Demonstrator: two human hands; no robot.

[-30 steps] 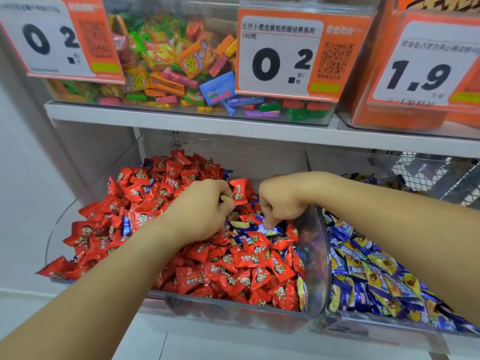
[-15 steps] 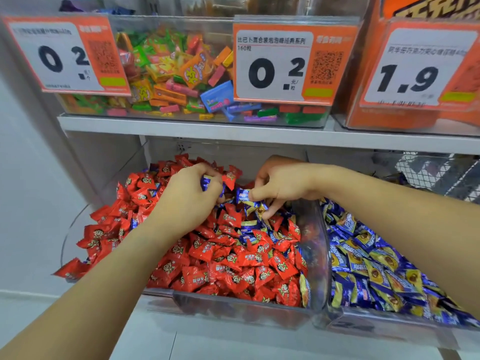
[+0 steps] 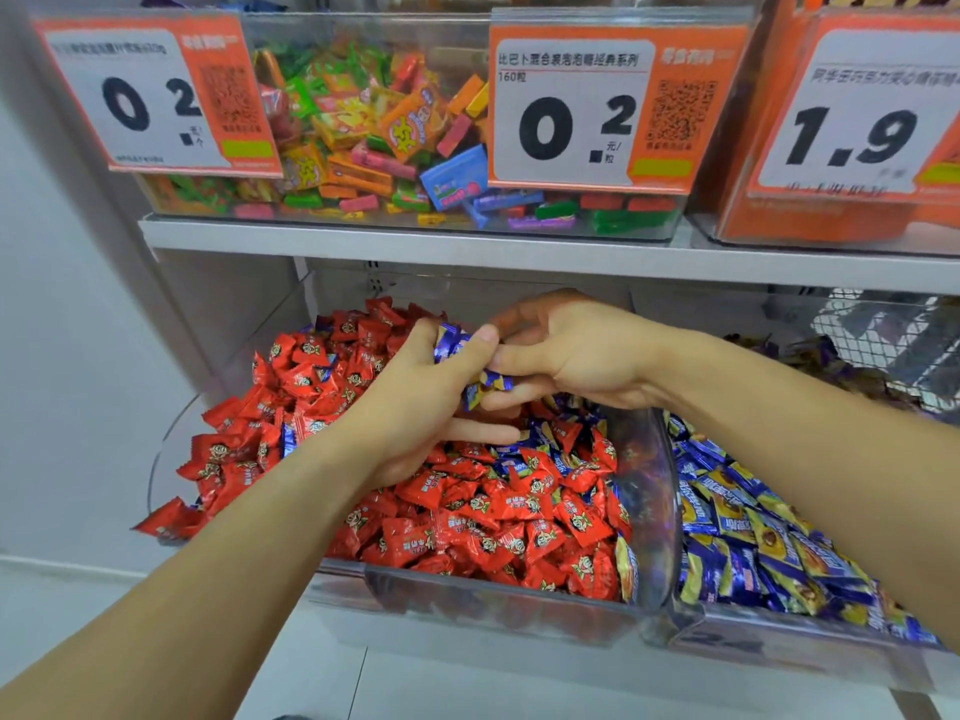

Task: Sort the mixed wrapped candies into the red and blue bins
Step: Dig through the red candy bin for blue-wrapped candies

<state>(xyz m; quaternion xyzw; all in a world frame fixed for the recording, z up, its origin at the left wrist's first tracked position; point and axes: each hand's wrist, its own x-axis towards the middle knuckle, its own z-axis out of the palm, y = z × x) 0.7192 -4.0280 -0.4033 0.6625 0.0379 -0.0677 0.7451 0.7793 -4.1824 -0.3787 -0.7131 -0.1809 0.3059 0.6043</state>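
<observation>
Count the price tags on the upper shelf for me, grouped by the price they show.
0.2 price tags: 2
1.9 price tag: 1
Total: 3

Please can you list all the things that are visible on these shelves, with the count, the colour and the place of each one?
red candies: many, red, left lower bin
blue candies: many, blue and yellow, right lower bin
stray blue candies: several, blue, among the red ones
held candies: a few, blue, between both hands
mixed candies: many, many colours, clear upper bin
price tags: three, orange and white, upper bin fronts
shelf: one, white, above lower bins
left hand: grip on blue candies
right hand: grip on blue candies
</observation>
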